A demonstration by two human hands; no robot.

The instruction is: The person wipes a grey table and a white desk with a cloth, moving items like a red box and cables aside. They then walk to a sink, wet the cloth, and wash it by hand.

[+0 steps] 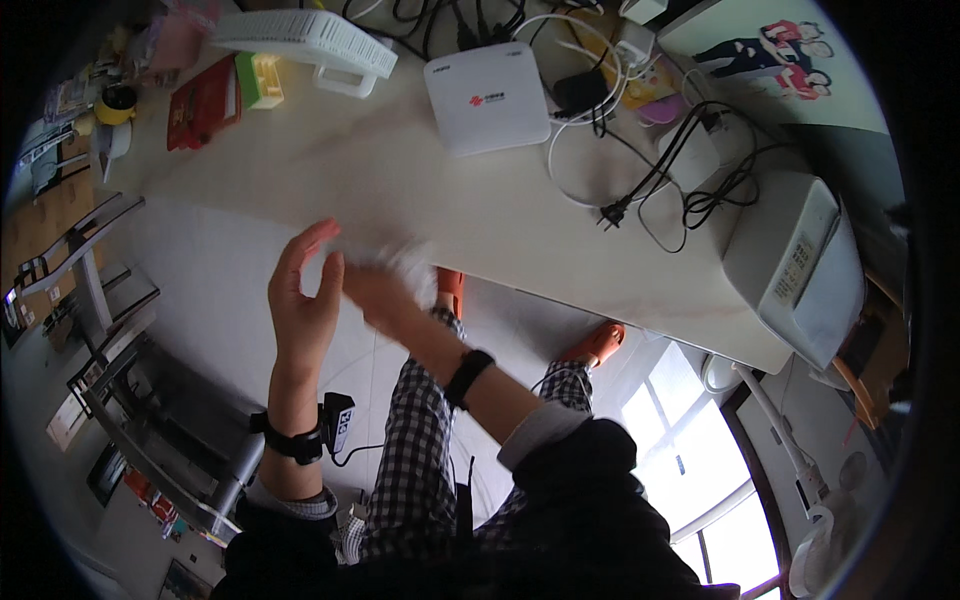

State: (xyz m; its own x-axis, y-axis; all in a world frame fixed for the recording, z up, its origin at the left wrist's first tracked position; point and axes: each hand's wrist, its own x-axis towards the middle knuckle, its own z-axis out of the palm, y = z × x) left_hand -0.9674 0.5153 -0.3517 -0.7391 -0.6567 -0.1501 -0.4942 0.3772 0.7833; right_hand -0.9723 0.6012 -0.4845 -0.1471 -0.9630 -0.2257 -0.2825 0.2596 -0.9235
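My left hand (306, 300) is raised near the front edge of the table (480, 225), its fingers curved and apart with nothing between them. Just to its right is my right hand (379, 300), blurred by motion. A whitish, see-through thing (412, 262), perhaps thin plastic, shows blurred at the right hand's fingers; whether the hand grips it cannot be told. Both wrists wear black bands. Beyond the hands, a white router-like box (487, 97) lies on the table.
Black cables with a plug (613, 215) lie right of the box, near a large white device (787, 262). A white plastic basket (307, 37), a red booklet (202, 105) and a green-yellow box (259, 81) stand at the back left. A metal-framed rack (90, 285) is left.
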